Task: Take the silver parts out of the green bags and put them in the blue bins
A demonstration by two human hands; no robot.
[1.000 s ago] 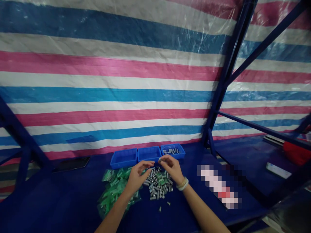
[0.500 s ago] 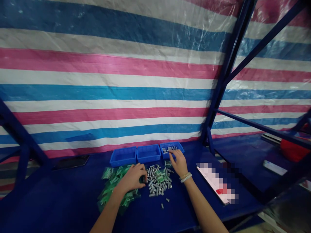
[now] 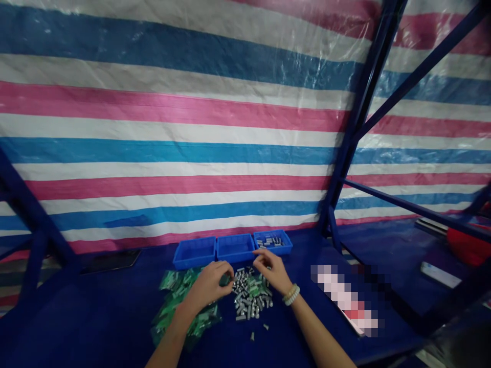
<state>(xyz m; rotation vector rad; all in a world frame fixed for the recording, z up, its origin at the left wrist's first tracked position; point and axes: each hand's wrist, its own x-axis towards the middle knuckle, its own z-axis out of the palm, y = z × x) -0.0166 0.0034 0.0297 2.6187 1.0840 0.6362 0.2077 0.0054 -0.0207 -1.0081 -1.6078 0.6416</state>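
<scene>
Small metal parts (image 3: 247, 301) lie in a loose pile on the blue table, with a bit of green among them. At the pile's left edge, my left hand (image 3: 215, 282) is closed with fingers curled; what it grips is too small to name. My right hand (image 3: 270, 268) hovers over the pile's upper right, fingers bent together, their hold unclear. Green plastic bags (image 3: 172, 301) lie left of the pile, partly under my left forearm. Behind stand three blue trays: the left (image 3: 195, 251) and middle (image 3: 235, 247) ones show nothing inside, the right one (image 3: 283, 249) holds several metal parts.
A dark flat phone-like object (image 3: 111, 260) lies at the back left. A pinkish, partly blurred-out object (image 3: 345, 301) lies to the right. Blue frame posts (image 3: 341, 174) rise at both sides before a striped sheet (image 3: 192, 153). Two small parts lie near the front.
My right hand has moved back from the right tray toward the pile, down and left. My left hand stays beside the pile. The view has shifted slightly.
</scene>
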